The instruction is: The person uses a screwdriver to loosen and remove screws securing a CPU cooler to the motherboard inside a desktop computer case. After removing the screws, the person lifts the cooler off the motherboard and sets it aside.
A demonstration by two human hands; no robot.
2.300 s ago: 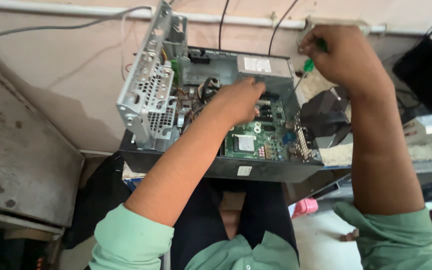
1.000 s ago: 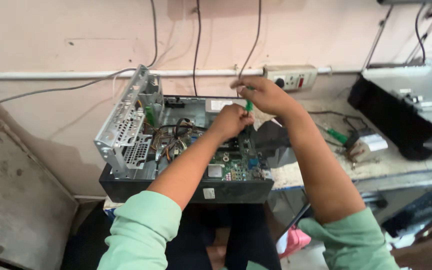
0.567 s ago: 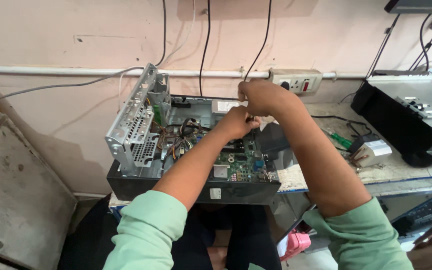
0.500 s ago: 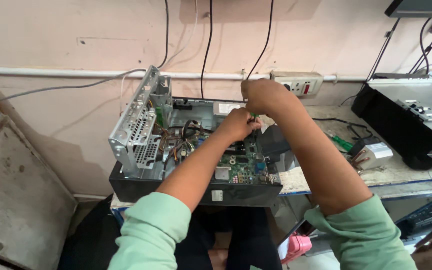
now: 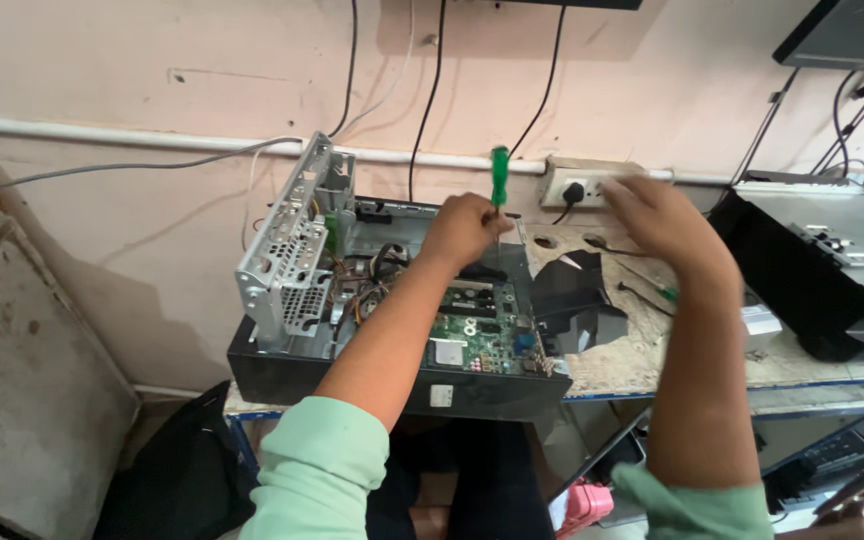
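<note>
Above the opened black desktop computer case (image 5: 392, 375), the left hand (image 5: 464, 228) grips a green-handled screwdriver (image 5: 498, 183) upright; beside it, the right hand (image 5: 660, 215) hovers open, fingers spread.

Right hand (image 5: 657, 215) motion-blurred, fingers indistinct; whether it grips anything cannot be told. Left hand (image 5: 464, 228) closed over the lower part of the green-handled screwdriver (image 5: 499, 178); the shaft tip is lost behind the fist. Left forearm covers the middle of the open computer case (image 5: 392, 385) and part of the green circuit board (image 5: 482, 340). Black case (image 5: 832, 270) at 3 o'clock cut by the frame edge. Monitor (image 5: 847, 35) at 1 o'clock cropped.
</note>
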